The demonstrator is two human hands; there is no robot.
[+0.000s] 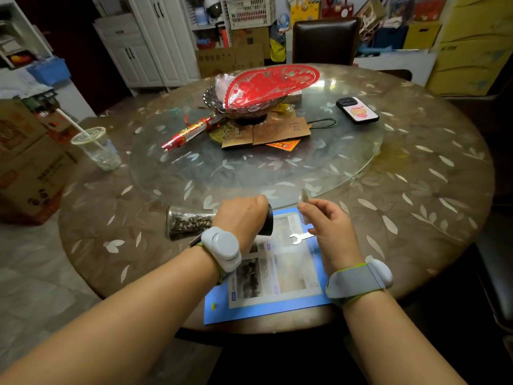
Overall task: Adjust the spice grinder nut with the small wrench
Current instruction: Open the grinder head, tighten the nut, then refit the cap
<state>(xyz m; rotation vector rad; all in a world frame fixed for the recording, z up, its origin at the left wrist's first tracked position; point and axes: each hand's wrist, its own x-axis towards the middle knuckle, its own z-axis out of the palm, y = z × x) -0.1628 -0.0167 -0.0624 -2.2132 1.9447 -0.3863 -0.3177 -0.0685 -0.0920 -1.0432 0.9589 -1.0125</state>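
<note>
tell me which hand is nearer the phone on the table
Right. The right hand sits below the phone, closer to its side; the left hand, gripping the grinder, is farther left.

We look across a round table point(433, 190) with a leaf-patterned top and a glass turntable point(249, 173) at its middle. Beyond it we see a dark leather chair point(326, 40), white cabinets point(144, 48) and stacked cardboard boxes point(233, 55). To our left, pale floor tiles point(36, 273) run beneath more boxes.
</note>
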